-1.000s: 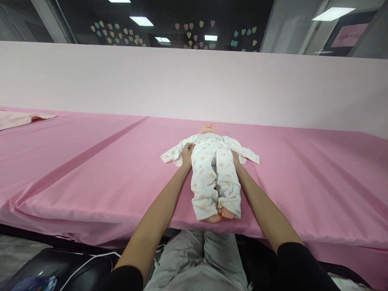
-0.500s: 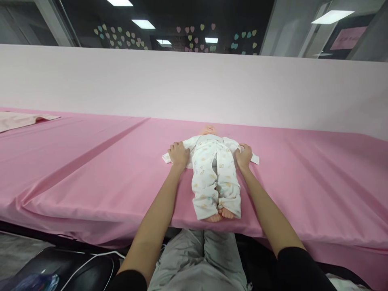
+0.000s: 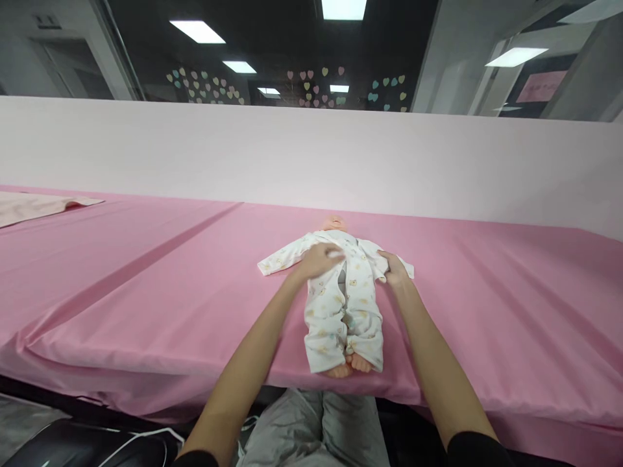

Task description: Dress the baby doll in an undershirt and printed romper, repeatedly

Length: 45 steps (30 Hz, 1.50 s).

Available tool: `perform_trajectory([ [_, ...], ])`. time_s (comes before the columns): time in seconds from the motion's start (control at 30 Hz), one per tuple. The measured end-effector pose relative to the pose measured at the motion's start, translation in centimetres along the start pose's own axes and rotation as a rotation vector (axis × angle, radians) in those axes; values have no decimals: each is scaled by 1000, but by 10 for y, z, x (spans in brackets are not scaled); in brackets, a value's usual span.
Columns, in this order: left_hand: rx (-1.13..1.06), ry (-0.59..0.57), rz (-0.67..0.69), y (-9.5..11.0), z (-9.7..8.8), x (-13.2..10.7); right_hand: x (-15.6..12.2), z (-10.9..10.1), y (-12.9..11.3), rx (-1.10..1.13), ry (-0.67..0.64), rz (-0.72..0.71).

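A baby doll (image 3: 334,224) lies on its back, head away from me and bare feet toward me. It wears a white printed baby shirt (image 3: 287,254) and matching split-crotch pants (image 3: 322,318); a grey patch shows through the split. My left hand (image 3: 322,259), slightly blurred, is over the doll's waist, thumb and fingers apart, with nothing visible between them. At the doll's side on the right, my right hand (image 3: 395,269) has its fingers closed on the shirt's lower edge, near the sleeve. Some of its fingertips are hidden by cloth.
A pink sheet (image 3: 160,292) with long creases covers the padded table. Behind it runs a low white wall (image 3: 204,152) below dark glass with heart stickers. A pale cloth (image 3: 34,206) lies far left. Below the front edge are a black seat (image 3: 63,441) and a white cable (image 3: 141,436).
My left hand has moved from the sleeve on the left inward over the doll's waist, uncovering that sleeve. My right hand stays at the shirt's side, its edge now lifted. The view has tilted up slightly.
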<state>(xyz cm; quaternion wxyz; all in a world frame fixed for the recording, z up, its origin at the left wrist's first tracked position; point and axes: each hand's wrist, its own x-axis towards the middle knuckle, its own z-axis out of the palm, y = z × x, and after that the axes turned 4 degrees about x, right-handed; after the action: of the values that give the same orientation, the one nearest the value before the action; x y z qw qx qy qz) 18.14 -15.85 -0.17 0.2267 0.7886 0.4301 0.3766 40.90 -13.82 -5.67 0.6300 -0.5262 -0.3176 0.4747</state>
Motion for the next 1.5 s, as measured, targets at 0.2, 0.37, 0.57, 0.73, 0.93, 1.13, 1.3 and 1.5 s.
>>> perform_trajectory([
  [0.2,587,-109,130,12,41,-19,-5,13,-11,106,-98,54],
  [0.37,563,-115,155,7,37,-23,-20,52,-28,123,-106,-149],
  [0.57,592,-146,256,5,38,-27,-34,109,-41,-620,-400,-544],
  [0.73,498,-151,291,3,37,-26,-10,125,-45,-899,31,-661],
  [0.93,-200,-120,75,-10,34,-16,-3,128,-14,-1145,41,-568],
  [1.13,-291,179,-330,-20,18,24,-1,126,-9,-1055,133,-493],
  [1.3,477,198,-313,-35,1,54,3,122,-7,-1016,167,-477],
  [1.5,566,127,-253,-37,11,69,6,117,-5,-918,200,-452],
])
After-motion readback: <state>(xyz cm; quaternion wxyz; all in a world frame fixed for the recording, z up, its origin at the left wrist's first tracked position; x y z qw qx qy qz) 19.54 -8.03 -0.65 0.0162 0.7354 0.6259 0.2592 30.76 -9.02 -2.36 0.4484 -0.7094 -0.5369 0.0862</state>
